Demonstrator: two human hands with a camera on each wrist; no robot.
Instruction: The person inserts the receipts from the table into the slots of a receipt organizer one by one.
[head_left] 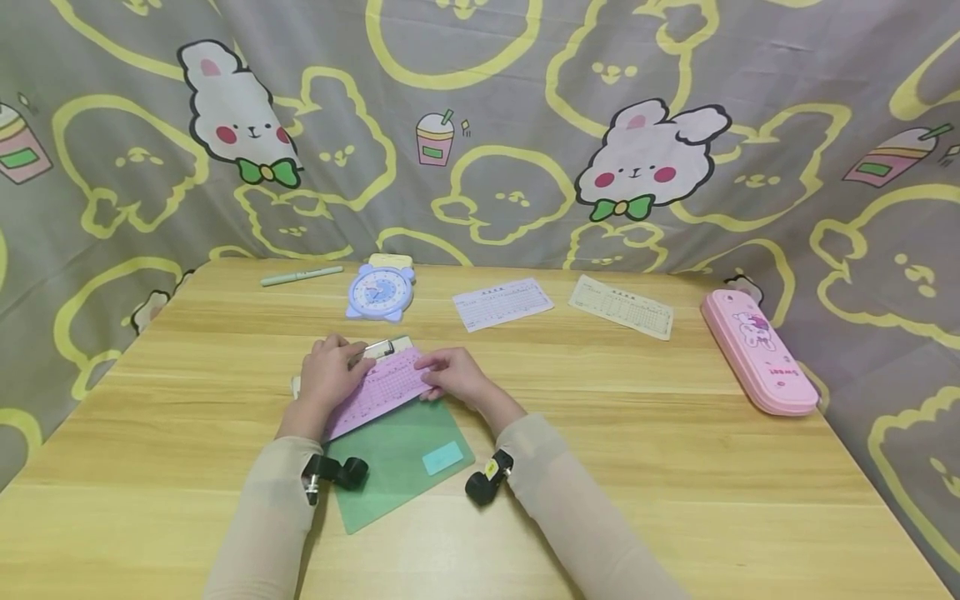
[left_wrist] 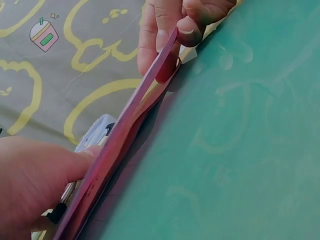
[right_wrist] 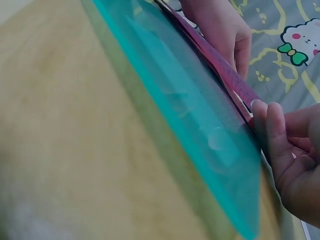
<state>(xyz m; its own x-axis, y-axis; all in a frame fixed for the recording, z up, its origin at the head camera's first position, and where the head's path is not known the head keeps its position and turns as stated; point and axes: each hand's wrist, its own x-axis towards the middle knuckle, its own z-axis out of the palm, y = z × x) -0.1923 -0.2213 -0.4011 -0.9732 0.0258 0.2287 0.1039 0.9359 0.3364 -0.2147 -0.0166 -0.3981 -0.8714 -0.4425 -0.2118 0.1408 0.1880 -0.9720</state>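
A green translucent clipboard (head_left: 390, 492) lies at a slant on the wooden table, a light-blue label (head_left: 442, 458) near its lower right corner. Across its upper part is a pink printed slip (head_left: 390, 385), whose near edge stands up off the board in both wrist views. My left hand (head_left: 330, 377) grips the metal clip (head_left: 381, 349) at the board's top, its thumb against the slip. With thumb and fingers, my right hand (head_left: 454, 377) pinches the slip's right end. Pale paper shows beneath the slip near the clip.
Behind the clipboard stand a blue toy clock (head_left: 381, 292) and a pale-green pen (head_left: 302, 276). A white printed slip (head_left: 502, 304) and a yellowish one (head_left: 622, 307) lie farther right. A pink pencil case (head_left: 761, 354) is near the right edge. Patterned curtain (head_left: 510, 108) borders the table's back.
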